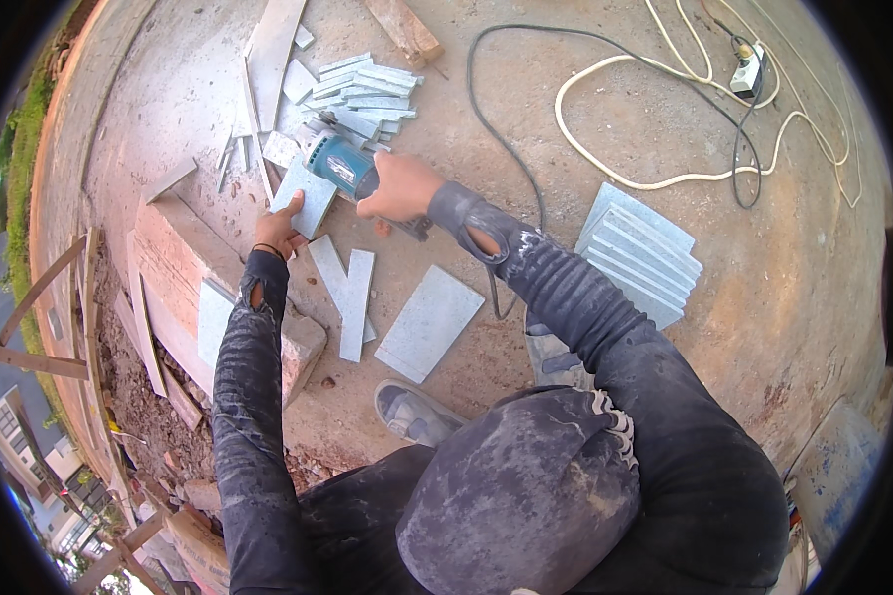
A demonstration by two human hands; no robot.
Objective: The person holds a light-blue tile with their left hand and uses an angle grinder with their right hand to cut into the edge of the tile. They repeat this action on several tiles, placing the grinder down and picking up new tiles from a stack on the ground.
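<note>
My right hand (402, 186) is closed around the back of a teal angle grinder (339, 162), whose head points away to the left. Thumb on top, my left hand (280, 228) grips the near edge of a grey-green stone tile (313, 195). The grinder's front lies over the far part of this tile; its disc is hard to make out, so I cannot tell whether it touches. Just beyond lies a heap of narrow cut tile strips (367, 89). Nearer me are two loose strips (357, 302) and a whole rectangular tile (431, 323).
A stack of tiles (637, 248) lies to the right. A dark power cord (486, 109) and a cream cable (590, 149) loop toward a socket block (747, 71). Left are a large pinkish block (184, 243), planks (147, 317) and rubble. My shoe (417, 412) is close to the whole tile.
</note>
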